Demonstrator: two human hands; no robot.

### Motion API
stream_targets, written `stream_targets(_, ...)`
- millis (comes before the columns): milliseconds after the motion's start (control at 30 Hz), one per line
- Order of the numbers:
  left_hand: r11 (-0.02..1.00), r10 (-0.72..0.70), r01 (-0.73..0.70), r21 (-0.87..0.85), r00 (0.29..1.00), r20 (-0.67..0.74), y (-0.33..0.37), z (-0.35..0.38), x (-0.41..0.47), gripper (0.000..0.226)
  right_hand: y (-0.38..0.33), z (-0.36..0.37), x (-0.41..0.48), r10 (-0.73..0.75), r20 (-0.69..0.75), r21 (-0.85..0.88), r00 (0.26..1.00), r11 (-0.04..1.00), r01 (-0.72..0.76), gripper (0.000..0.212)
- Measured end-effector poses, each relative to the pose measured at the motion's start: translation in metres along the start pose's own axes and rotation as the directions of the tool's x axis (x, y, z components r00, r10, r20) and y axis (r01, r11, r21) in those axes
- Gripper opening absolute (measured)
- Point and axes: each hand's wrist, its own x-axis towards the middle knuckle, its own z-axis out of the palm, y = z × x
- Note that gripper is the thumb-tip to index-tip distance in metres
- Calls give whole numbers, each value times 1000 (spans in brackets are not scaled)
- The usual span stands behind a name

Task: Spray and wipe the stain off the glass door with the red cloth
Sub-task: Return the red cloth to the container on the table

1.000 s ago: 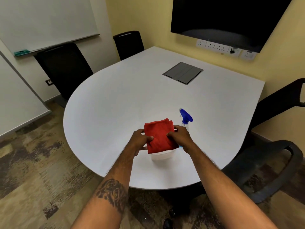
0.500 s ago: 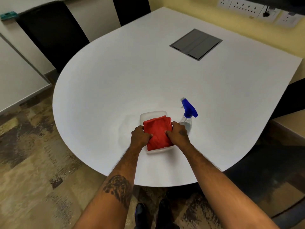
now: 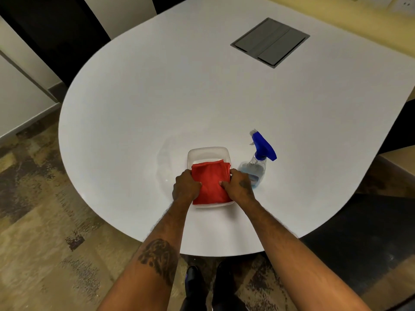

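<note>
A folded red cloth [image 3: 212, 180] lies in a clear plastic tray [image 3: 208, 152] near the front edge of the white table [image 3: 179, 97]. My left hand [image 3: 185, 187] grips the cloth's left edge and my right hand [image 3: 239, 186] grips its right edge. A clear spray bottle [image 3: 258, 163] with a blue trigger head and blue liquid stands upright just right of the tray, close to my right hand. No glass door is in view.
A grey cable hatch [image 3: 270, 41] is set into the table at the back right. A black chair [image 3: 56, 34] stands at the far left. Patterned carpet [image 3: 45, 221] lies to my left, and my black shoes [image 3: 195, 286] are under the table edge.
The cloth has come down from above the table into the tray, both hands still on it. The camera has tilted downward and moved closer to the table.
</note>
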Motion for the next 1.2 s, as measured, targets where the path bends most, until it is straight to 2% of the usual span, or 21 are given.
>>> stream_targets(167, 992, 9, -8, 129, 1000, -10, -2, -4, 6, 44, -14, 14, 6, 77, 4, -155, 997, 985, -75, 47)
stream_targets(267, 982, 33, -36, 183, 999, 19, 0, -3, 9, 41, -24, 25, 14, 146, 23, -184, 989, 973, -140, 42)
stream_targets(400, 983, 55, -72, 168, 993, 106, 3, 5, 11, 54, -28, 38, 24, 241, 29, -111, 970, 965, -236, 47)
stream_targets(633, 979, 79, -115, 169, 975, 206, 2, 15, 19, 82, -29, 53, 35, 316, 64, -39, 947, 949, -314, 52)
stream_targets(867, 969, 122, -168, 179, 962, 244, -4, 22, 15, 90, -28, 50, 31, 237, 101, -104, 966, 968, -227, 54)
stream_targets(1033, 949, 190, -233, 215, 961, 203, -4, 13, 3, 86, -24, 23, 12, 150, -19, -90, 989, 985, -151, 42)
stream_targets(1133, 924, 305, -329, 193, 941, 145, -8, 2, -4, 81, -11, 2, -5, 59, -120, 83, 991, 995, -49, 45)
stream_targets(1200, 893, 386, -402, 202, 916, 113, -13, -2, -8, 79, 4, -9, -15, 45, -215, 210, 975, 978, 1, 37)
